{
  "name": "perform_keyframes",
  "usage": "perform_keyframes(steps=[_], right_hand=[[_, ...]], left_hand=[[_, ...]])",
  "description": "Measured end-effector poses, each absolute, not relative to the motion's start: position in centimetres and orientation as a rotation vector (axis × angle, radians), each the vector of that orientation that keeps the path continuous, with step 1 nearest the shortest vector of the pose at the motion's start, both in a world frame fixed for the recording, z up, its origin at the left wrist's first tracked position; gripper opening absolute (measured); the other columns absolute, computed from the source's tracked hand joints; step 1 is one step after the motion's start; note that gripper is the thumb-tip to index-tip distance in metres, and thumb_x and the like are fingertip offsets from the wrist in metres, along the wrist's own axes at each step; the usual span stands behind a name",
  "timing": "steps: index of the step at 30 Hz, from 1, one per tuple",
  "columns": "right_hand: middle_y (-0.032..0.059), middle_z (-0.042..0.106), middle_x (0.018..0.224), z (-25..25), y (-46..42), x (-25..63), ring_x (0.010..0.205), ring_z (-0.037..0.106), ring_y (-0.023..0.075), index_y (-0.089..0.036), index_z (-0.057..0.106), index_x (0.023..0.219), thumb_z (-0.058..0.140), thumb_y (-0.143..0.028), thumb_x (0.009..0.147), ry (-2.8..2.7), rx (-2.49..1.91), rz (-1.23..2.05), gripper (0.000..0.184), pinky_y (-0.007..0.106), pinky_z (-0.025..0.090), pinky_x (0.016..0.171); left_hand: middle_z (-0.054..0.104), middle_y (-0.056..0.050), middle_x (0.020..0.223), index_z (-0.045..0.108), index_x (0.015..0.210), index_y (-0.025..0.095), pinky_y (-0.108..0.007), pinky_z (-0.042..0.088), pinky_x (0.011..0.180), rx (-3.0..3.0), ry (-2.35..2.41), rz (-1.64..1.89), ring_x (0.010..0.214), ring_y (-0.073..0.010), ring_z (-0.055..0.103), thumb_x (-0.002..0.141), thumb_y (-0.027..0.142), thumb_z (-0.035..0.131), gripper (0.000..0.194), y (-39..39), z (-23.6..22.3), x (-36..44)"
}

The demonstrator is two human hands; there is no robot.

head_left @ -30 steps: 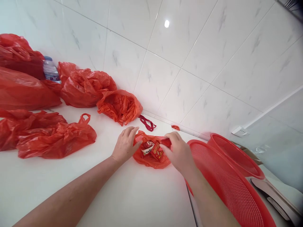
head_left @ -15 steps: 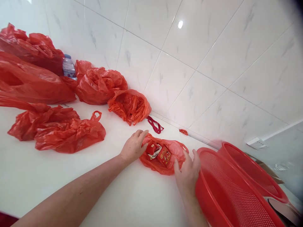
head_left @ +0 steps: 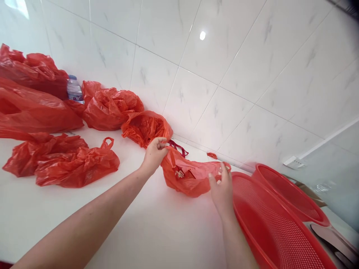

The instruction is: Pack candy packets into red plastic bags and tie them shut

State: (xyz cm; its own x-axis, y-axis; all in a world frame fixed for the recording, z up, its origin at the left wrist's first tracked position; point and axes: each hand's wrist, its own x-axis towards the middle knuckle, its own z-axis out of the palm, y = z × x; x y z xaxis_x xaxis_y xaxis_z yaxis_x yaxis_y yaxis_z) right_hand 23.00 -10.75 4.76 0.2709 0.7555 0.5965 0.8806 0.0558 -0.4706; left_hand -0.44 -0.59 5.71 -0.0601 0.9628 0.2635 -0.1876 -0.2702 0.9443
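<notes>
White table (head_left: 146, 228); mesh red basket (head_left: 269, 220) beside it. Open red bag (head_left: 193, 186) on the table, between the hands. Left hand (head_left: 165, 146): thumb and fingers pinching the bag's left rim. Right hand (head_left: 218, 175): fingers curled at the right rim; grip cannot be told. Bottle (head_left: 74, 89): label unreadable. Red packets (head_left: 181, 173) inside the bag: pale print, illegible.

Blue-capped bottle (head_left: 74, 89) near tiled wall (head_left: 159, 67); white socket (head_left: 294, 163).

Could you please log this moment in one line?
left hand: pinches open red bag by rim | right hand: at bag's opposite side | inside: packets | nearby: mesh basket
</notes>
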Motion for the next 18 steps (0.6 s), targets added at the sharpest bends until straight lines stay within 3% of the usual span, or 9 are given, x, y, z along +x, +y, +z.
perform_keyframes(steps=[5, 9, 11, 14, 18], right_hand=[[0.0110, 0.045, 0.134, 11.3, -11.2, 23.1, 0.119, 0.047, 0.0247, -0.022, 0.038, 0.136, 0.048, -0.041, 0.082, -1.284, -1.584, -0.169, 0.058, 0.040, 0.042, 0.094], [0.0082, 0.054, 0.125, 13.0, -11.9, 23.1, 0.113, 0.052, 0.0232, -0.024, 0.048, 0.128, 0.051, -0.041, 0.081, -1.213, -1.551, -0.073, 0.050, 0.037, 0.044, 0.091], [0.0072, 0.056, 0.120, 12.7, -12.6, 22.7, 0.108, 0.055, 0.0228, -0.026, 0.042, 0.133, 0.053, -0.041, 0.079, -1.171, -1.548, -0.031, 0.057, 0.037, 0.045, 0.089], [0.0096, 0.048, 0.130, 11.3, -14.3, 22.0, 0.110, 0.054, 0.0251, -0.028, 0.025, 0.142, 0.059, -0.042, 0.075, -1.129, -1.539, 0.027, 0.076, 0.038, 0.046, 0.088], [0.0111, 0.034, 0.144, 8.0, -16.3, 21.7, 0.126, 0.041, 0.0289, -0.027, 0.017, 0.144, 0.065, -0.043, 0.071, -1.154, -1.438, 0.094, 0.088, 0.043, 0.043, 0.095]], left_hand=[[0.058, 0.000, 0.079, 0.051, 0.107, 0.019, -0.024, 0.043, 0.058, 1.293, 0.735, 1.640, 0.064, -0.0111, 0.055, 0.067, 0.019, 0.062, 0.042, 0.2, 11.9, -1.0], [0.059, -0.003, 0.088, 0.049, 0.111, 0.019, -0.025, 0.046, 0.060, 1.336, 0.691, 1.609, 0.068, -0.0112, 0.057, 0.067, 0.016, 0.062, 0.046, -0.1, 13.7, -2.0], [0.059, -0.005, 0.094, 0.050, 0.113, 0.019, -0.026, 0.048, 0.063, 1.382, 0.714, 1.582, 0.072, -0.0118, 0.058, 0.068, 0.019, 0.062, 0.046, -0.8, 13.7, -2.7], [0.058, -0.008, 0.109, 0.049, 0.118, 0.021, -0.031, 0.049, 0.072, 1.447, 0.835, 1.552, 0.089, -0.0170, 0.059, 0.074, 0.031, 0.061, 0.046, -2.3, 12.3, -4.3], [0.051, -0.010, 0.126, 0.043, 0.127, 0.026, -0.039, 0.048, 0.085, 1.571, 0.923, 1.443, 0.110, -0.0244, 0.053, 0.078, 0.048, 0.057, 0.055, -3.7, 8.4, -7.8]])
